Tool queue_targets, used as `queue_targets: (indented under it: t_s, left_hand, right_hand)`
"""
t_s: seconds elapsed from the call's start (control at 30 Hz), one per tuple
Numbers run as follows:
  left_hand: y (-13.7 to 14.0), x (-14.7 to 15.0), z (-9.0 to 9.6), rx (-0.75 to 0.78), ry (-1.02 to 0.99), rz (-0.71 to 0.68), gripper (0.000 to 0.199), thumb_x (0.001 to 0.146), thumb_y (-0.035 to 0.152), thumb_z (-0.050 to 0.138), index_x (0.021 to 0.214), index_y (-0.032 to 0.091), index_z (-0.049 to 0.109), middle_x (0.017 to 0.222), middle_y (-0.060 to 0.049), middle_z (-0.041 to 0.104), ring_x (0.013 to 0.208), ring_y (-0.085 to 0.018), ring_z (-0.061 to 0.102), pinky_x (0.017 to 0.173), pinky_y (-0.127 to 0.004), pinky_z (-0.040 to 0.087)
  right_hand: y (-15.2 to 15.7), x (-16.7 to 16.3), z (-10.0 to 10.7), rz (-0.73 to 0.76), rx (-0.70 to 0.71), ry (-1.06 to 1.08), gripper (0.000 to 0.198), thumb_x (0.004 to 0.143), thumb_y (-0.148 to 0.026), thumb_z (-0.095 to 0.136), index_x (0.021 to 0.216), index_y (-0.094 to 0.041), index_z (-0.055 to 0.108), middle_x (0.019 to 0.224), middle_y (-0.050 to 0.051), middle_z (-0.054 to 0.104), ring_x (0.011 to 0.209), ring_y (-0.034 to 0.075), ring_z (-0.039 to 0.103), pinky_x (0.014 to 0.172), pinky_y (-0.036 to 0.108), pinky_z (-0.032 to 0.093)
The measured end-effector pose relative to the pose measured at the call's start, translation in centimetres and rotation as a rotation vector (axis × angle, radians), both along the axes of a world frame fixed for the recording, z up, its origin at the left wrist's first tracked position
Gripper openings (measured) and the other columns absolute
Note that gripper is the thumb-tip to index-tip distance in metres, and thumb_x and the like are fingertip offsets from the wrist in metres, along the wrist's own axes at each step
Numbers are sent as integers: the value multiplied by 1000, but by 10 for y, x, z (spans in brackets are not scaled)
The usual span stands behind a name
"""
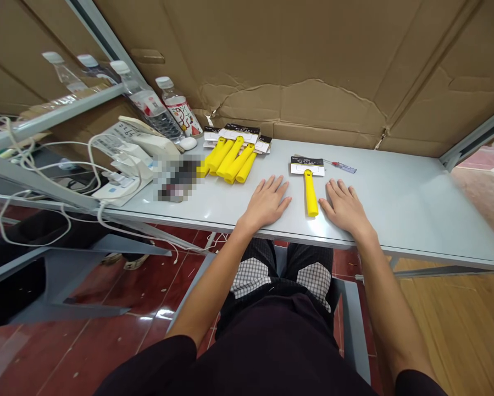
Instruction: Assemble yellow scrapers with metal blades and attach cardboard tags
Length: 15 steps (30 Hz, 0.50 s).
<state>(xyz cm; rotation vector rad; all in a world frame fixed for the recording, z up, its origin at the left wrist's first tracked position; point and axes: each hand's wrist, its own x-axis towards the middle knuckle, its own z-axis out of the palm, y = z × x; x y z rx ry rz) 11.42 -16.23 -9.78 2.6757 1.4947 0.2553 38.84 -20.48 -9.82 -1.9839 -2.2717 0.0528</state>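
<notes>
Both palms lie flat on the grey tabletop (411, 203). My left hand (266, 202) is open, fingers stretched forward, holding nothing. To its right, my right hand (345, 208) rests the same way. Between them lies one yellow tube-like handle (311, 195) with a black-and-white header card (307, 165) at its far end; my right thumb is close beside it. Beyond my left hand is a pile of several similar yellow handles (231, 162), their cards (239, 132) overlapping toward the back. Past the single card sits a small clear plastic piece with a red part (343, 166).
Several plastic bottles (179, 107) stand at the back left. Nearer are white power adapters (125, 162) with tangled cables and a white mouse-like object (188, 143). A blurred dark item (176, 179) lies left of the pile. Cardboard (312, 60) walls the back; a metal frame (477, 137) bounds the right.
</notes>
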Motion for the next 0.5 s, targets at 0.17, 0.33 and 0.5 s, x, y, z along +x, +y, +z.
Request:
queue_targets:
  t_s: [0.17, 0.33, 0.5]
  left_hand:
    - [1, 2, -2, 8, -27, -10, 67, 115, 49, 33, 170, 13, 46, 183, -15, 35, 171, -37, 28, 140, -57, 22]
    - [-5, -4, 3, 7, -14, -20, 64, 115, 45, 37, 168, 12, 49, 181, -17, 39, 170, -38, 32, 138, -60, 25]
    - [-24, -42, 10, 68, -43, -61, 51, 112, 42, 47, 154, 18, 64, 170, -15, 56, 159, -32, 51, 132, -52, 39]
  right_hand:
    - [1, 2, -2, 8, 11, 5, 82, 111, -59, 24, 172, -6, 40, 181, 18, 36, 171, 42, 26, 138, 65, 22]
    - [0, 2, -2, 11, 16, 12, 80, 111, -58, 24, 172, -8, 40, 181, 18, 37, 170, 42, 27, 137, 66, 23]
    - [-1, 1, -1, 14, 12, 7, 80, 112, -56, 23, 171, -5, 41, 181, 18, 37, 170, 42, 27, 137, 66, 23]
